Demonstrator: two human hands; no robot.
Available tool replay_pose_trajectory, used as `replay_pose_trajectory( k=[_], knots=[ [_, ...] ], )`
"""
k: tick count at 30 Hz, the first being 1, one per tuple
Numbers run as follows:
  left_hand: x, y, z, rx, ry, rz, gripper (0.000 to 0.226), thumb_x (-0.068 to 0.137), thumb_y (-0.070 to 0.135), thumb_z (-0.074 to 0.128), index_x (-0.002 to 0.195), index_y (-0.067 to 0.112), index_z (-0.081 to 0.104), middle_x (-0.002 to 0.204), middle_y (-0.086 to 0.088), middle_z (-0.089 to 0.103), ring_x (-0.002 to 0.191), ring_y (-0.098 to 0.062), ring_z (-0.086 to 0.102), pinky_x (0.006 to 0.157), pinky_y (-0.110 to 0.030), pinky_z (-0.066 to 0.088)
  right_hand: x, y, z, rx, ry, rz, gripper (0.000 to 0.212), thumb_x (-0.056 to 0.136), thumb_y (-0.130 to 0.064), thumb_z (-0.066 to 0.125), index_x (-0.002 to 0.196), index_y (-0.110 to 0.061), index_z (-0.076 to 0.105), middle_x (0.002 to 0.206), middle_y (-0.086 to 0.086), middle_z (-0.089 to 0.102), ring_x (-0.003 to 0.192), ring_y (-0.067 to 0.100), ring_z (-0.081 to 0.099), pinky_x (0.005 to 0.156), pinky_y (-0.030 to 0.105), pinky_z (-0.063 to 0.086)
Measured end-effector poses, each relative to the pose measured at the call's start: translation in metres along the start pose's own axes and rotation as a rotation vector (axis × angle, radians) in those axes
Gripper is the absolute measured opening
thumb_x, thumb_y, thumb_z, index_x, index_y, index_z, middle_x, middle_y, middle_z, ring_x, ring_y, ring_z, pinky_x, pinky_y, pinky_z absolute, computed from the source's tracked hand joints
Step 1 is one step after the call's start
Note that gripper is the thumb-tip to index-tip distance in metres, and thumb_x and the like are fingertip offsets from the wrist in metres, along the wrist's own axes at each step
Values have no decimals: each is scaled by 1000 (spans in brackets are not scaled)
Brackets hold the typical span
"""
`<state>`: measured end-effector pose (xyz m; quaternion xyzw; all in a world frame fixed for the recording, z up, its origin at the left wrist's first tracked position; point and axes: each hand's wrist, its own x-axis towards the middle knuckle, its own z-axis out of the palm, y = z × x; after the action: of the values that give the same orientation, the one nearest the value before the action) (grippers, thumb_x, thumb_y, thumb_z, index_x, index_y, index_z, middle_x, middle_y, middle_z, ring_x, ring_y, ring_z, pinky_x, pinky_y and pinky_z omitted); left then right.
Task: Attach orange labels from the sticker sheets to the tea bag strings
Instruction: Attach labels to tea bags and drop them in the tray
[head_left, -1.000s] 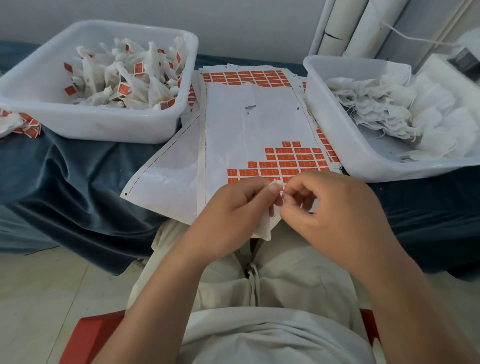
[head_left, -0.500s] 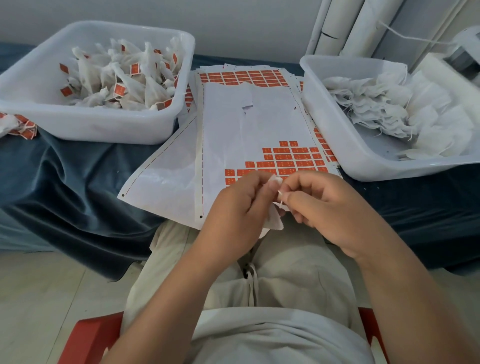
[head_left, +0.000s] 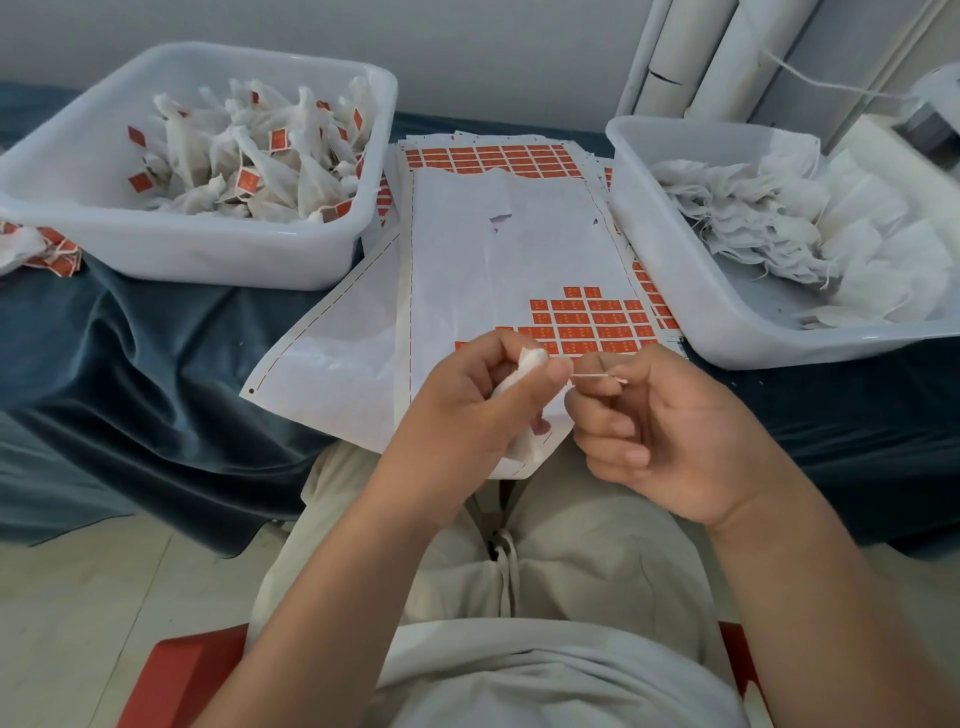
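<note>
In the head view, the left hand grips a white tea bag at the centre, while the right hand, just beside it toward 3 o'clock, pinches the end of its string, drawn taut between them. Both hands cover the near edge of the sticker sheet, whose orange labels lie just beyond at 12 o'clock. On the blue-draped tabletop, a tub of labelled bags sits at 10 o'clock and a tub of plain bags at 2 o'clock.
</note>
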<state>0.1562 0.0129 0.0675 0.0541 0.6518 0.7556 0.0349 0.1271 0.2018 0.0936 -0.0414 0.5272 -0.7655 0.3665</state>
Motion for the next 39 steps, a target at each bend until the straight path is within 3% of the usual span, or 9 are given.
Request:
replay_pose_trajectory(
  k=[5, 11, 18, 21, 24, 27, 31, 34, 39],
  knots=[
    [-1, -1, 7, 87, 60, 88, 20, 104, 28, 65, 89, 16, 67, 71, 0, 72, 59, -4, 63, 58, -10, 46, -1, 3, 1, -84, -6, -5, 37, 101, -29, 46, 66, -21, 47, 53, -4, 35, 38, 8, 30, 39, 19, 32],
    [-1, 0, 6, 200, 81, 122, 21, 105, 31, 62, 91, 18, 69, 75, 5, 77, 62, 0, 64, 60, -8, 45, -3, 2, -4, -193, -50, -41, 26, 87, -29, 66, 64, -18, 60, 51, -5, 40, 38, 5, 35, 41, 17, 33],
    [-3, 6, 6, 201, 22, 87, 24, 105, 36, 60, 90, 19, 69, 79, 6, 78, 69, -5, 70, 62, -11, 49, 0, 2, -12, 132, -193, -158, 29, 85, -25, 79, 65, -19, 58, 51, -11, 46, 38, 2, 37, 42, 15, 38],
    [-3, 2, 5, 292, 11, 87, 25, 105, 39, 60, 89, 23, 72, 83, 6, 78, 76, -18, 70, 67, -28, 54, 5, 6, -11, 22, -61, -275, 31, 84, -26, 77, 63, -20, 54, 68, 1, 42, 64, 23, 51, 68, 27, 49],
    [-1, -1, 1, 287, -3, 95, 25, 104, 39, 60, 89, 26, 74, 86, 4, 77, 82, -18, 71, 75, -30, 56, 11, 13, -6, 110, -39, -327, 29, 81, -25, 76, 64, -21, 54, 104, 4, 65, 105, 28, 59, 95, 39, 45],
    [9, -7, -14, 258, 117, 80, 21, 105, 37, 59, 93, 29, 75, 91, 11, 78, 89, -6, 74, 79, -21, 57, 14, 17, -5, 320, -60, -334, 28, 92, -30, 71, 70, -22, 57, 89, -1, 70, 101, 22, 69, 109, 42, 45],
    [22, -26, -55, 781, 248, 47, 3, 100, 35, 68, 101, 34, 70, 94, 21, 73, 91, 2, 68, 79, -18, 55, 19, 20, -6, 120, 149, -311, 33, 102, -24, 53, 70, -22, 50, 62, -5, 37, 56, 14, 43, 77, 33, 58],
    [25, -38, -68, 1042, 145, 88, 26, 92, 42, 76, 114, 30, 71, 113, 16, 71, 103, -4, 65, 94, -26, 54, 28, 36, -9, 68, 264, -127, 33, 99, -20, 49, 66, -24, 43, 60, -4, 27, 51, 13, 25, 51, 27, 43],
    [27, -44, -62, 1228, -2, 216, 56, 85, 47, 83, 134, 23, 70, 146, 3, 63, 145, -19, 49, 120, -45, 40, 45, 82, -8, 66, 334, 178, 34, 102, -42, 64, 76, -21, 56, 60, -5, 32, 49, 10, 26, 46, 22, 35]
  ],
)
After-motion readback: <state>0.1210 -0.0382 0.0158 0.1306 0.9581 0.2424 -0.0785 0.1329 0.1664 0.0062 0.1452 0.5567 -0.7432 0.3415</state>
